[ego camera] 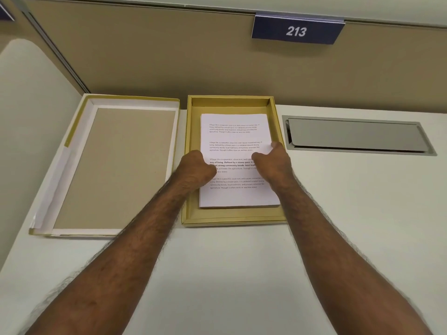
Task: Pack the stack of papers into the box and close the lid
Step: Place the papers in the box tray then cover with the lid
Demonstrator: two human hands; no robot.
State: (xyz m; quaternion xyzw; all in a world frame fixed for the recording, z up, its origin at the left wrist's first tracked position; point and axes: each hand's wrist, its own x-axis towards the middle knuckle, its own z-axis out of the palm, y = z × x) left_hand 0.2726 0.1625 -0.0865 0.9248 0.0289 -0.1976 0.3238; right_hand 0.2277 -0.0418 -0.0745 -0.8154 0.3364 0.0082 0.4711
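Inside the yellow box (191, 213) on a pale desk (217, 274), a stack of papers (238, 197) lies printed side up, set toward the box's near wall with bare floor showing beyond its far edge. Both of the person's hands rest on the top sheet: the left hand (196, 169) is curled at the stack's left edge, the right hand (272, 160) is bent over its right edge, fingers tucked down by the box wall. Whether either hand pinches the sheets or only presses them cannot be told. The placing looks meant to settle and square the pages so they sit flat below the rim. Left of the box, just beside it, the lid (116, 165) lies upturned with its hollow showing, close enough to lift straight across. Right of the box, a metal cable hatch (355, 135) is set flush into the desk. Closing is not yet done.
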